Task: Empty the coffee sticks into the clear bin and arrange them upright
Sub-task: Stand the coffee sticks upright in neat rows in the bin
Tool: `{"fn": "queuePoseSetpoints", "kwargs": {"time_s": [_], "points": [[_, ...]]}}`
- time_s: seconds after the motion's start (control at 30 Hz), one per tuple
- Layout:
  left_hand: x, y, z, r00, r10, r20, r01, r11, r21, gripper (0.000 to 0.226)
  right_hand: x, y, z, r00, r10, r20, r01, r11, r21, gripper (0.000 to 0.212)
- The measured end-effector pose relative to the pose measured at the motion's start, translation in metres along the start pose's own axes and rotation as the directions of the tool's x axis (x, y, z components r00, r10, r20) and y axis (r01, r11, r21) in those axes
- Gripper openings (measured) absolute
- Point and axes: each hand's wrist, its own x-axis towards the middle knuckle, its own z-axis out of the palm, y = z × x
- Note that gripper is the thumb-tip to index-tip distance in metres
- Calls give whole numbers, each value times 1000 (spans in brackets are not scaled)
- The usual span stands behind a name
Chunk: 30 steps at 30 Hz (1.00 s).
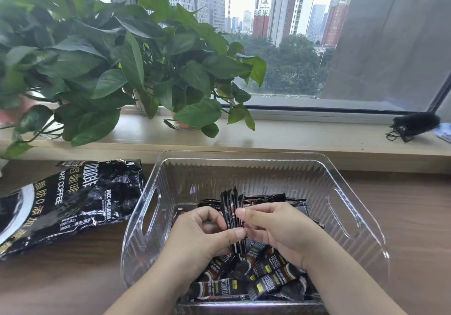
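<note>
Inside the clear bin (pixel 361 217), the left hand (pixel 202 231) and right hand (pixel 275 227) both pinched a small upright bundle of coffee sticks (pixel 231 205) over the loose sticks (pixel 268 280) lying flat; with nothing bracing it, the bundle would probably topple once released.

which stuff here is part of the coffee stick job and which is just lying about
Job: clear bin; upright bundle of sticks, pinched by left hand and right hand; loose sticks lying flat in the bin; coffee bag beside it.
Lying about: leafy plants, black pouch, both on the windowsill.
</note>
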Motion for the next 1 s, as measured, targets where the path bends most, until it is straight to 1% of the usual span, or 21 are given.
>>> {"fn": "queuePoseSetpoints", "kwargs": {"time_s": [0.13,0.27,0.37,0.5,0.67,0.77,0.83,0.87,0.93,1.0], "points": [[-1,1,0,1000,13,-10,-12,999,35,47,-1,0,-1,1000,10,11,-10,1000,2,24],[-1,0,-1,999,41,-24,-40,998,53,43,-3,-1,-2,1000,6,-21,-6,1000,-3,16],[1,-2,0,999,41,-34,-39,998,44,42,-3,-2,-2,999,-5,-53,5,1000,4,18],[0,0,0,999,19,-26,-19,1000,9,46,-4,-3,1,998,-16,-61,17,1000,17,18],[-1,1,-1,998,48,-41,-47,999,16,47,-5,-4,3,997,-7,-78,10,999,38,25],[-1,1,-1,998,50,-45,-49,999,13,45,-6,-4,4,996,-7,-86,10,999,32,18],[-1,1,-1,997,50,-50,-49,999,14,43,-6,-5,5,996,-4,-94,5,1000,10,12],[-1,1,-1,997,50,-58,-49,999,16,43,-6,-5,6,995,-2,-97,1,1000,-8,13],[-1,1,-1,996,48,-77,-46,999,27,42,-9,-7,6,994,0,-106,-7,998,-63,21],[0,0,-2,993,40,-114,-36,999,35,42,-13,-12,3,987,-19,-161,-11,984,-180,24]]}}
